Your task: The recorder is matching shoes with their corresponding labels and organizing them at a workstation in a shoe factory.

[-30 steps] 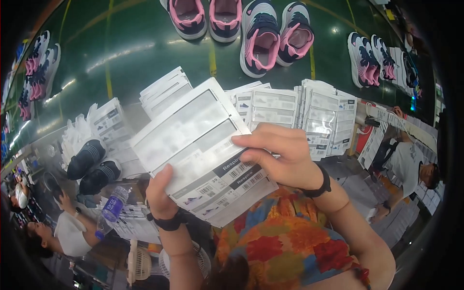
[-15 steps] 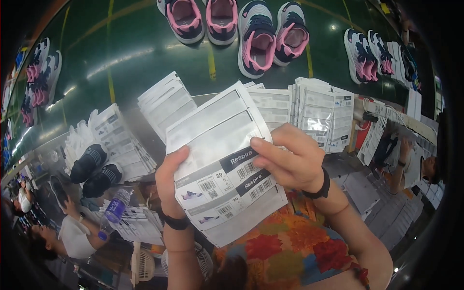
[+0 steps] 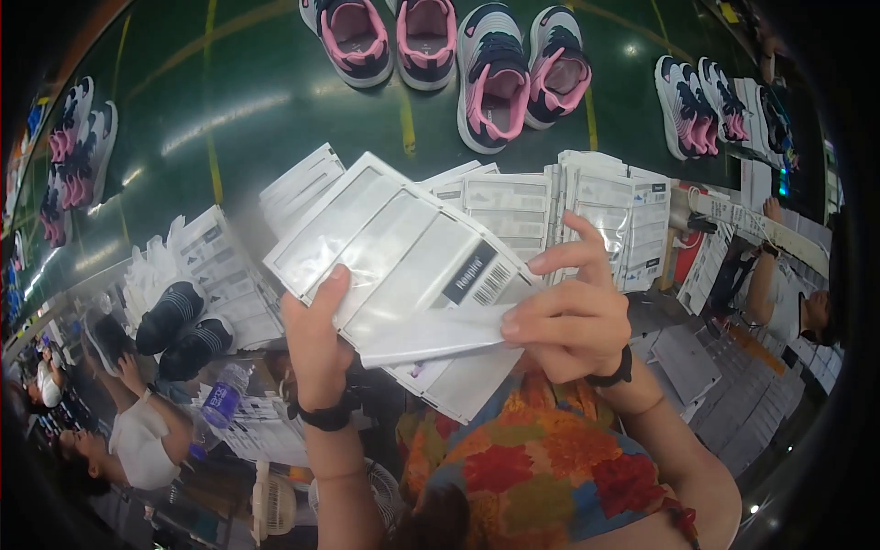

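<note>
A small stack of white label sheets (image 3: 394, 238), printed with dark header blocks and barcodes, is held up in front of me. My left hand (image 3: 316, 344) grips the sheets' left edge, its thumb lying on top. My right hand (image 3: 573, 321) pinches the end of a folded-over white flap (image 3: 431, 335) between thumb and fingers, while its index finger is raised by the sheets' right edge. Part of the printed face is hidden beneath the flap. Behind the sheets, more label stacks (image 3: 504, 206) lie along the ledge.
Navy, white and pink sneakers (image 3: 495, 87) stand on the green conveyor (image 3: 266, 101) ahead. Dark striped shoes (image 3: 183, 325) and a purple-labelled bottle (image 3: 225, 394) sit to my left. Clear-bagged label stacks (image 3: 605, 220) stand at right. Other people (image 3: 142, 449) work on both sides.
The sheets have tilted, and their lower part is now folded over as a flap. My right hand has moved slightly down with the flap; my left hand has shifted a little left.
</note>
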### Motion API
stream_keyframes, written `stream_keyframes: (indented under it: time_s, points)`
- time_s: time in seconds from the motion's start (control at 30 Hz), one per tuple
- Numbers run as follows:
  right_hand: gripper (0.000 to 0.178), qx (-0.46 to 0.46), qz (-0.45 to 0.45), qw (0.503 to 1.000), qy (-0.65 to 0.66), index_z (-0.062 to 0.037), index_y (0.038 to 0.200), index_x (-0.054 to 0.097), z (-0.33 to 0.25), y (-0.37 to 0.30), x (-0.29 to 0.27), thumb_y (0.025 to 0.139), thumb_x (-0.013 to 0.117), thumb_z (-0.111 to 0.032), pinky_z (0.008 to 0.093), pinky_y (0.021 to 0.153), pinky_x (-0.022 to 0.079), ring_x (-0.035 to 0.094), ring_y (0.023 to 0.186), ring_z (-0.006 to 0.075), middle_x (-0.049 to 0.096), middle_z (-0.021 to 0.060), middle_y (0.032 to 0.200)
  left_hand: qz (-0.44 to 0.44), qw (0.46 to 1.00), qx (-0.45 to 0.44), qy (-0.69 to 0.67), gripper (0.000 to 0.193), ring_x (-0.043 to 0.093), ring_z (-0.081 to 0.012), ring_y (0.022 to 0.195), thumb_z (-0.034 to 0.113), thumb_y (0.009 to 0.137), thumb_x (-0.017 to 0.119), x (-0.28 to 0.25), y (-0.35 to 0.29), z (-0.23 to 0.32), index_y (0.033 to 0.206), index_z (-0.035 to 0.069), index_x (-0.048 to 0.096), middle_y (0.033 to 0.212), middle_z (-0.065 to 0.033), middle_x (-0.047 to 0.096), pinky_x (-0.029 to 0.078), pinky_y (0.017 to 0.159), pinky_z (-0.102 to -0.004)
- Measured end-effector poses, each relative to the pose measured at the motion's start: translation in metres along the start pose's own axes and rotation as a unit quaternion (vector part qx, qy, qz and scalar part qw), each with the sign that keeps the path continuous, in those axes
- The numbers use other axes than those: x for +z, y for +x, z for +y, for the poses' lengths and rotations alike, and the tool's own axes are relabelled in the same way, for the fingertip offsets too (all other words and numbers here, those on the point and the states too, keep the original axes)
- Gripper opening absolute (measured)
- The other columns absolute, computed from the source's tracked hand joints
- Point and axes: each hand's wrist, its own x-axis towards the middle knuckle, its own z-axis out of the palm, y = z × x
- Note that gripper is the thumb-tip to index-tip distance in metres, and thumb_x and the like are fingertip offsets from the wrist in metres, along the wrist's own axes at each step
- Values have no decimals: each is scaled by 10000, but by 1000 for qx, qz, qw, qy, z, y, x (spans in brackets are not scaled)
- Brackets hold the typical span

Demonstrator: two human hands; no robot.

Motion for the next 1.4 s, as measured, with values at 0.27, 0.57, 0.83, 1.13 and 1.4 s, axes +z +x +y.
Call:
stream_keyframes:
  time_s: [0.27,0.57,0.83,1.13,1.4]
  points:
    - [259,238,364,832,344,-68,1095,490,173,-5,-23,896,650,-30,316,893,450,544,953,160,539,44,981,-35,955,-16,294,379,638,-172,800,217,870,702,-113,93,-37,1105,-75,647,937,-111,695,504,711,-317]
    - [714,332,349,876,42,-39,1281,458,327,38,-73,736,859,-264,288,848,446,534,932,187,559,104,1068,83,726,128,671,410,625,-368,777,305,835,728,-96,93,-42,1030,-45,641,848,-193,662,491,724,-418]
    - [609,151,157,948,-233,-63,1183,560,183,37,15,693,843,-289,431,948,374,470,1081,303,549,112,1125,-76,709,356,603,481,533,-410,1175,202,841,715,32,130,14,1267,33,569,1276,-250,552,430,988,-453]
    - [356,212,138,893,-371,-77,1119,609,219,75,29,784,717,-132,437,884,372,518,1029,279,592,77,1025,-132,564,433,690,463,578,-396,931,359,695,805,141,245,-10,1051,108,646,951,-184,538,448,844,-502]
    - [355,66,82,982,-158,-29,1091,630,218,128,46,767,744,-122,396,888,494,574,1072,299,613,101,1147,-137,707,442,535,362,617,-284,803,66,695,801,84,204,-6,1028,30,665,966,-138,629,504,753,-422]
